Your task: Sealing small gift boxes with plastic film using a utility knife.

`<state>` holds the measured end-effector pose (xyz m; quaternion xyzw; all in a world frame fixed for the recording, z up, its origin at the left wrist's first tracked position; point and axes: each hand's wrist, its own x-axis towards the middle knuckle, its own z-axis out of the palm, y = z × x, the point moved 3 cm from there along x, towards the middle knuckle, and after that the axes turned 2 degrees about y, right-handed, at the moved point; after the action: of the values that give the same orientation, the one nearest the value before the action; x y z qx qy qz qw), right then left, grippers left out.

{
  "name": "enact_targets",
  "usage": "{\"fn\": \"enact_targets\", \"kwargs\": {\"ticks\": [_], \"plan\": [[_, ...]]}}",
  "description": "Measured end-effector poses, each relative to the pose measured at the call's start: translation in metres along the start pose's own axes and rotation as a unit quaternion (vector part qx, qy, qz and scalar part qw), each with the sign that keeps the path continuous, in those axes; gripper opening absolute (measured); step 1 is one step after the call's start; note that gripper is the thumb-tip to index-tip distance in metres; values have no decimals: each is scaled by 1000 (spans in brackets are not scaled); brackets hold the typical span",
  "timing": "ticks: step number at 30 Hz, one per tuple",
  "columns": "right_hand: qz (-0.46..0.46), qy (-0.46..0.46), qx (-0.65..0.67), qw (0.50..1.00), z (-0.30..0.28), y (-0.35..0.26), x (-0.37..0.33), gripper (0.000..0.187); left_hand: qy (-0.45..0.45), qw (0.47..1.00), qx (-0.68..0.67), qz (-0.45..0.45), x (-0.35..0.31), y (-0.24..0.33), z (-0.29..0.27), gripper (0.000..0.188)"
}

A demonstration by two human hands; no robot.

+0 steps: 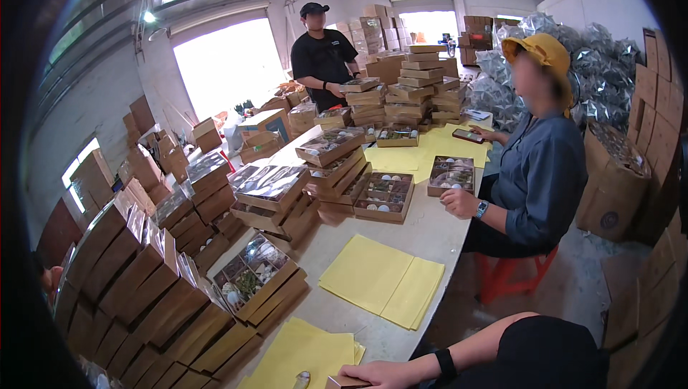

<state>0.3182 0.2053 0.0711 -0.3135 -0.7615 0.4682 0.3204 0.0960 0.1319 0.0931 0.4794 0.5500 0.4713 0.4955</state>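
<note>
My right hand [390,373], with a black band on its wrist, reaches in from the lower right. Its fingers close over the edge of a brown cardboard box [347,382], which the lower border cuts off. A small pale, greyish piece [302,379], too small to name, lies left of it on loose yellow sheets [304,349]. My left hand is outside the picture. Farther up the table [373,328] lies a neat stack of yellow sheets [365,274]. A divided box with a clear window [254,274] rests on a pile to the left, showing shells and greenery.
Tall stacks of boxes [154,285] crowd the left side. More filled boxes [383,195] stand mid-table. A seated person [541,152] in a yellow hat holds a phone [468,135] at right; another person [322,56] in black stands behind box piles. Silvery wrapped stars [595,66] fill the back right.
</note>
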Motion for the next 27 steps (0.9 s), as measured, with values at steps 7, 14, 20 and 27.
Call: {"fn": "enact_targets", "kwargs": {"ticks": [7, 14, 20, 27], "plan": [[22, -10, -10, 1000, 1, -3, 1, 54, 18, 1000, -9, -9, -4, 3, 1, 44], [1, 1, 6, 1000, 4, 3, 1, 55, 9, 990, 140, 7, -7, 31, 10, 31], [16, -12, -10, 1000, 2, -3, 2, 56, -27, 987, 157, 8, -2, 5, -4, 38], [18, -1, 4, 1000, 5, 0, 5, 58, 62, 998, -9, 23, -5, 13, 5, 106]]}}
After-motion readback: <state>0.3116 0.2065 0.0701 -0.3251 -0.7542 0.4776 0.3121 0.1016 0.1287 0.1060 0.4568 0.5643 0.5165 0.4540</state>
